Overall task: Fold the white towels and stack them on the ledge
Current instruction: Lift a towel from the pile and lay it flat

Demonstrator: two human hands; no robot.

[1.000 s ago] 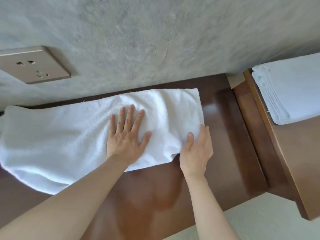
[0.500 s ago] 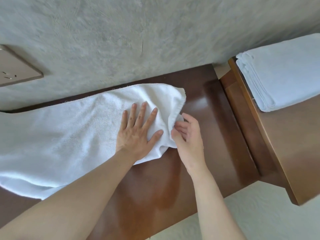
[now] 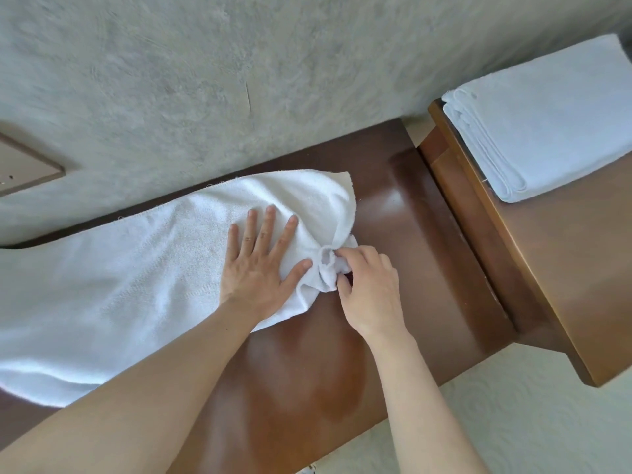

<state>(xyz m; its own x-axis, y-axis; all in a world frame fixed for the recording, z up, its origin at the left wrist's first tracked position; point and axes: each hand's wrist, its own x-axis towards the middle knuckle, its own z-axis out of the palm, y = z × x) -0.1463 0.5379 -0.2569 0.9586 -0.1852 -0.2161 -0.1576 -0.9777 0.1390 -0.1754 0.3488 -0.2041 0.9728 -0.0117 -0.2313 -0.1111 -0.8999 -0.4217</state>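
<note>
Bunched further inward now: towel [image 3: 130,278] end, pinched by right hand [image 3: 367,289]; left hand [image 3: 260,268] flat, pressing. Perhaps folded stack [image 3: 547,121] beyond ledge [image 3: 427,241] end.

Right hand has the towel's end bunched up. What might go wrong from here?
1. The right hand pinches a crumpled wad of the towel, so the fold may come out creased and uneven.
2. The left hand pins only that end; the far end droops over the ledge edge and may slide off when pulled.
</note>
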